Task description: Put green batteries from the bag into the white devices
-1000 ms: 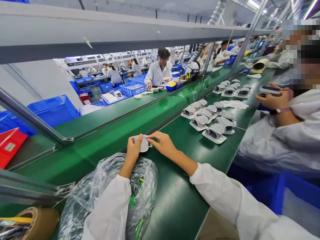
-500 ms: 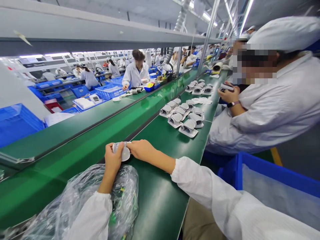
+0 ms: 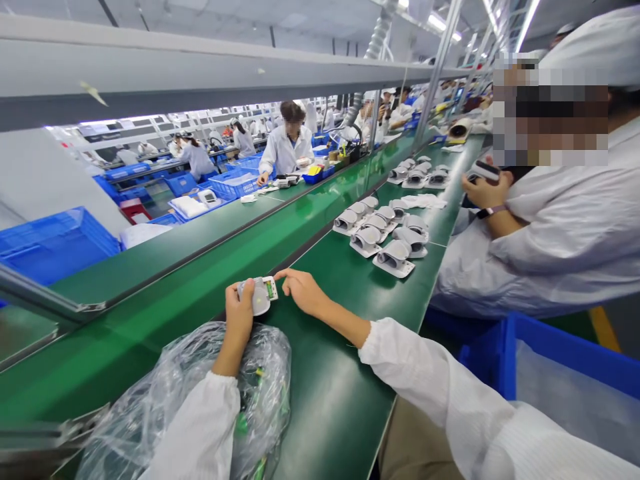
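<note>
My left hand (image 3: 240, 309) is closed around a wrist blood pressure monitor (image 3: 261, 300), a white and grey unit with a curled cuff. At its right end, green parts show in an uncovered recess; I cannot make out what they are. My right hand (image 3: 305, 291) holds nothing. Its index finger points at the monitor's right end, touching or very near it, while the other fingers are bent. Below my left hand lies a clear plastic bag (image 3: 200, 360) with green and yellow pieces inside, too blurred to name.
Several similar monitors (image 3: 394, 257) stand in rows farther along the green bench (image 3: 335, 387). A co-worker (image 3: 560, 240) sits at the right, handling a device. A blue bin (image 3: 565, 347) is beside my right arm. Another person (image 3: 287, 150) works across the line.
My right hand has come off the monitor's end and moved slightly right, index finger extended. The green recess now shows. My view has turned a little left.
</note>
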Tool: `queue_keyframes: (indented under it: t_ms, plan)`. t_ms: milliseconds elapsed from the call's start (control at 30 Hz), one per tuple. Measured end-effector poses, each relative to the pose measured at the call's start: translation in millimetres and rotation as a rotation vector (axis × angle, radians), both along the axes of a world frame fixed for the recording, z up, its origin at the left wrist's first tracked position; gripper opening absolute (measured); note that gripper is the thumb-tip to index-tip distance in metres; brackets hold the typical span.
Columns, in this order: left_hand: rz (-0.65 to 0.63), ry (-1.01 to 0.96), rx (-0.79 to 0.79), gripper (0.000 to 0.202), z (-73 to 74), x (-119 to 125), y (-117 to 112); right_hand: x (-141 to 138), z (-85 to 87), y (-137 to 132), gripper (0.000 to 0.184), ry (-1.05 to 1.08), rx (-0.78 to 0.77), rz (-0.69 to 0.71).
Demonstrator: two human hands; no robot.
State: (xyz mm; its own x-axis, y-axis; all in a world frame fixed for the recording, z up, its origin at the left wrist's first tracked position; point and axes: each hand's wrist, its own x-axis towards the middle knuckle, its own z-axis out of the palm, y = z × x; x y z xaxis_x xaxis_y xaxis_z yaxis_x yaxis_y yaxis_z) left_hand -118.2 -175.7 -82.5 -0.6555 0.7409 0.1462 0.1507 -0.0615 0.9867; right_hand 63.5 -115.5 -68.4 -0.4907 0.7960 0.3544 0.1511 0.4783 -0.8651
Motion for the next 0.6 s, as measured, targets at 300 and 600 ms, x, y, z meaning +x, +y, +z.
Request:
queue_keyframes:
  t_ms: [300,600]
  plan:
    - [0.003,-0.032,0.055,0.078,-1.3,3.4,-3.7,2.2,1.6,-6.8,0.037,0.219,0.097,0.082]
    - [0.009,-0.012,0.020,0.081,1.2,3.9,-2.1,-5.5,-8.9,-8.2,0.033,0.168,0.023,0.082]
